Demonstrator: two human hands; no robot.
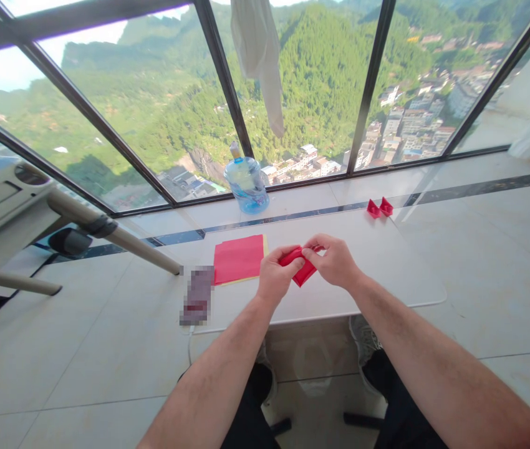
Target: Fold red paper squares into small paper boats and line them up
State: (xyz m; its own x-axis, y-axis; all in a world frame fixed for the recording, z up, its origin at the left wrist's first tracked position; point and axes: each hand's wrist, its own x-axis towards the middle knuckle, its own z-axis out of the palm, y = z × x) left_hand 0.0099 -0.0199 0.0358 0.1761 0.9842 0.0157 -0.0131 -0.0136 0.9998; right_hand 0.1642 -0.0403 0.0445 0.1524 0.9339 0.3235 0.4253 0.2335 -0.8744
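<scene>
Both hands, the left hand point(277, 275) and the right hand point(335, 260), pinch a folded red paper point(303, 272) between them just above the white counter point(400, 262), with a stack of red paper sheets point(239, 258) lying to the left, two small red paper boats point(380, 207) at the far edge and a water jug point(247, 182) on the floor beyond.

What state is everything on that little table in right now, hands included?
Red paper piece: partly folded, held above the table by both hands.
Left hand: pinching the paper's left side.
Right hand: pinching its top edge.
Stack of red sheets: flat, unfolded.
Two small red folded pieces: finished, side by side at the far edge.
Water jug: upright, capped, on the window ledge.
</scene>
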